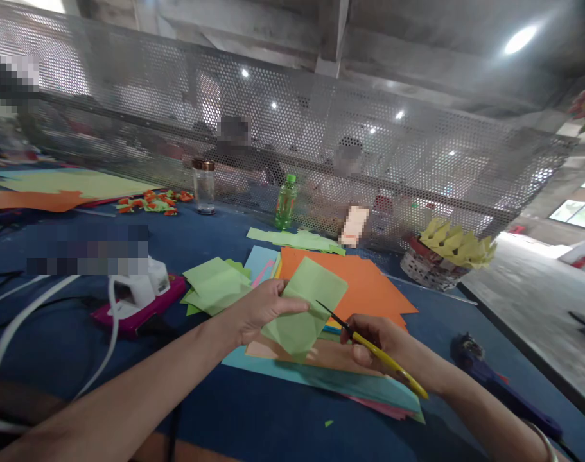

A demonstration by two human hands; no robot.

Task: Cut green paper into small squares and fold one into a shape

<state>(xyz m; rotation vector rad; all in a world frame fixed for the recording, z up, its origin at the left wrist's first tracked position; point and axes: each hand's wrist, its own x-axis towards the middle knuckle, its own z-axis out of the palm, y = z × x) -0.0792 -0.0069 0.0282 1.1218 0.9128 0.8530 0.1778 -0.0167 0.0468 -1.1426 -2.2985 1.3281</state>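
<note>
Between the thumb and fingers of my left hand [268, 308] is a light green sheet of paper [316, 285], held tilted above the stacked paper. My right hand [381, 340] is closed around yellow-handled scissors [391, 362]. Their dark, thin blades point up and left, with the tips beside the green sheet near my left thumb; whether they touch it I cannot tell. Under both hands lies a pile of coloured sheets, with an orange sheet [369, 285] and a light blue sheet [282, 369] showing. More green squares [215, 282] lie left of my left hand.
A pink-and-white power strip [138, 308] with cables sits left. Behind stand a green bottle [286, 202], a glass jar [205, 186] and a perforated metal screen [263, 141]. At right are a basket [427, 269] of yellow folded paper and a blue-handled tool [504, 385]. People sit beyond the screen.
</note>
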